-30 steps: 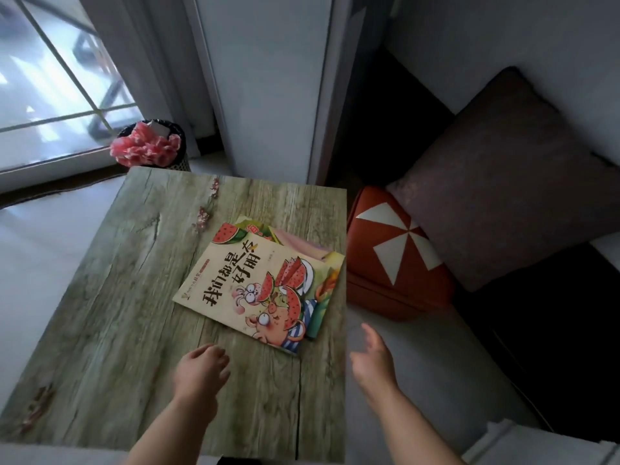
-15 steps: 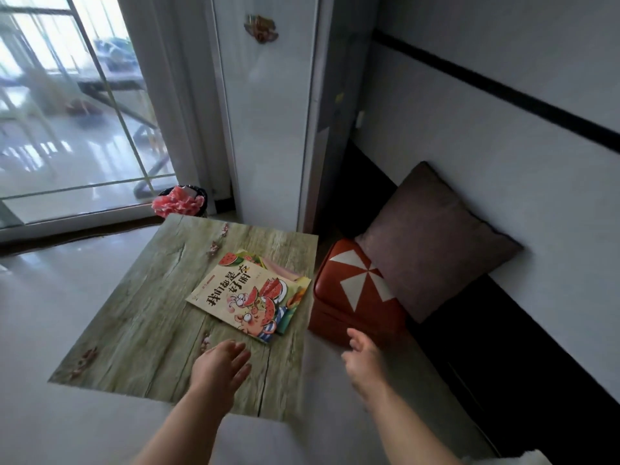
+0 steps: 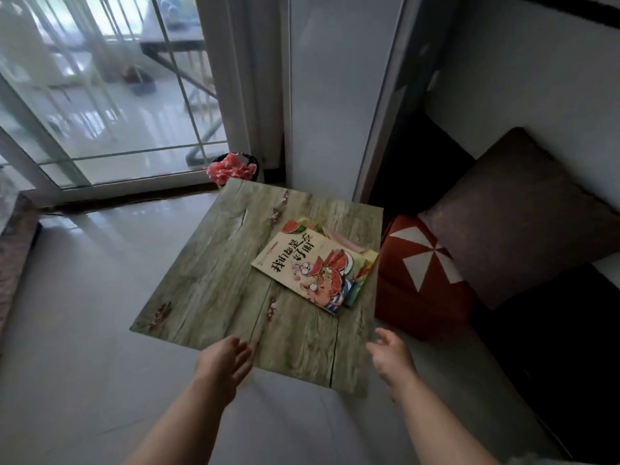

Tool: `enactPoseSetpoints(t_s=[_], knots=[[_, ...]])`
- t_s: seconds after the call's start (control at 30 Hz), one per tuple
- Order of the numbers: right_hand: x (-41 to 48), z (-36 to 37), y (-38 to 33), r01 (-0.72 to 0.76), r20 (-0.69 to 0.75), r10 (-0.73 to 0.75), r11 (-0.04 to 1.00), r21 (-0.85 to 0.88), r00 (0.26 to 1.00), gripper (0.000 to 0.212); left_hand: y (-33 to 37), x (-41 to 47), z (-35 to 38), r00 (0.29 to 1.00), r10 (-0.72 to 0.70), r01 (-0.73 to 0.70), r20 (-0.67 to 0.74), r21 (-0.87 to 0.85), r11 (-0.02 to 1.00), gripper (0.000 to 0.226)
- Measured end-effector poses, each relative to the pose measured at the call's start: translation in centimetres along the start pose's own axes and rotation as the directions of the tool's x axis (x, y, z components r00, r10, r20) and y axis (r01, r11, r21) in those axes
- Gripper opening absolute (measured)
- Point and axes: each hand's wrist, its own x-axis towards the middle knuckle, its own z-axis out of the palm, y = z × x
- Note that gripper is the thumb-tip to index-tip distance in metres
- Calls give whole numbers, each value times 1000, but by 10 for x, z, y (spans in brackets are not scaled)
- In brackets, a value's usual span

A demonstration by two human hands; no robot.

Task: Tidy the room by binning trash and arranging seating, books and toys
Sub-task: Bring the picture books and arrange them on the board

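Note:
A stack of picture books [image 3: 315, 263], the top one showing watermelon cartoons, lies on the right side of a low wood-grain table [image 3: 214, 283]. My left hand [image 3: 224, 360] hovers over the table's near edge, fingers relaxed and empty. My right hand [image 3: 391, 354] hangs open and empty beside the table's near right corner. An orange stool [image 3: 419, 273] with a white pinwheel pattern stands right of the table. A brown cushion [image 3: 516, 216] leans against the wall behind it. A dark bin [image 3: 235, 167] lined with a pink bag sits beyond the table's far corner.
A glass sliding door [image 3: 100, 95] fills the left background, with a white cabinet [image 3: 335, 95] beside it. Pale glossy floor [image 3: 73, 313] spreads left of the table. A dark low bench [image 3: 577, 347] runs along the right wall. A rug edge [image 3: 13, 250] shows at far left.
The view has pulled back and away from the table, so books and table look smaller. Both hands have drawn back from over the table to its near edge, still empty.

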Motion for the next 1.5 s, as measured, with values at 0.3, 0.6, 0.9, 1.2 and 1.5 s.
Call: enactPoseSetpoints(t_s=[0.3, 0.6, 0.9, 1.2, 1.5], knots=[[87, 68, 70, -133, -59, 126, 981, -145, 990, 68, -51, 138, -1, 990, -107, 116, -91, 103, 988, 48], [145, 92, 120, -195, -150, 171, 967, -166, 974, 98, -73, 216, 2, 984, -15, -4, -177, -108, 994, 34], [157, 79, 127, -98, -85, 90, 991, -94, 992, 99, -86, 206, 8, 981, -7, -21, -192, -141, 990, 31], [194, 44, 124, -2, -27, -3, 984, -179, 1000, 117, -125, 171, 30, 964, -47, -20, -262, -250, 968, 27], [251, 11, 120, 108, 20, -106, 970, -220, 994, 111, -154, 146, 69, 961, -86, -20, -263, -376, 926, 44]])
